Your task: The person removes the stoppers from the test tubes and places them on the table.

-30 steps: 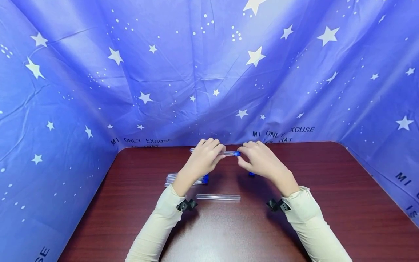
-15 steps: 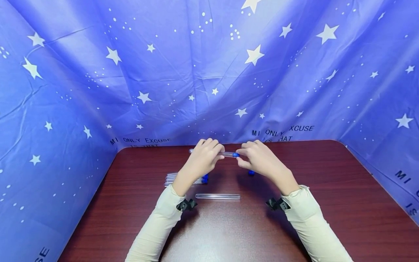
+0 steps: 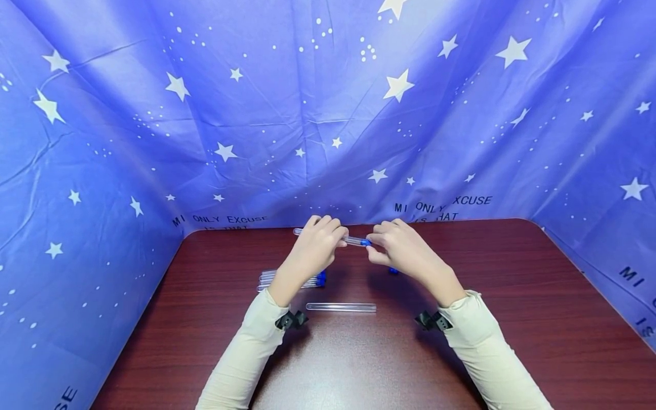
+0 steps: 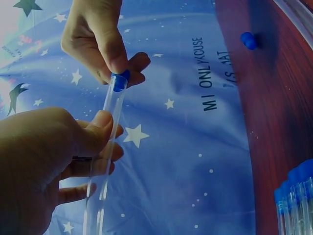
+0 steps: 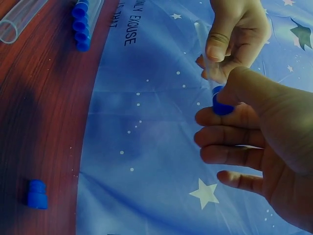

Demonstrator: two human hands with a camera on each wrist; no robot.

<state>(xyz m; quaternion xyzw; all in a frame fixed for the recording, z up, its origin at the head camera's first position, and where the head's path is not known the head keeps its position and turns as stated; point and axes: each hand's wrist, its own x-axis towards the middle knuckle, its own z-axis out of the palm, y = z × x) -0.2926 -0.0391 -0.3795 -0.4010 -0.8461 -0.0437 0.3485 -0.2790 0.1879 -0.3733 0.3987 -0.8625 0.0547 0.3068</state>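
My left hand (image 3: 315, 242) holds a clear test tube (image 4: 113, 104) between thumb and fingers, raised above the far part of the table. Its rounded end sticks out on the left. At the tube's other end sits a blue cap (image 5: 222, 105), partly in the mouth. My right hand (image 3: 402, 245) pinches that cap between thumb and index finger, its other fingers spread apart in the right wrist view. On the table below lies an uncapped clear test tube (image 3: 340, 307). A loose blue cap (image 5: 37, 195) stands on the table under the right hand.
Several blue-capped test tubes (image 5: 81, 25) lie side by side on the table, left of the middle and partly behind the left forearm. The reddish-brown table (image 3: 512, 285) backs onto a blue curtain (image 3: 307, 85) with white stars, which also hangs at both sides.
Both hands have shifted slightly left with the tube, and the tube has tilted a little more, cap end lower. The things on the table have not moved.
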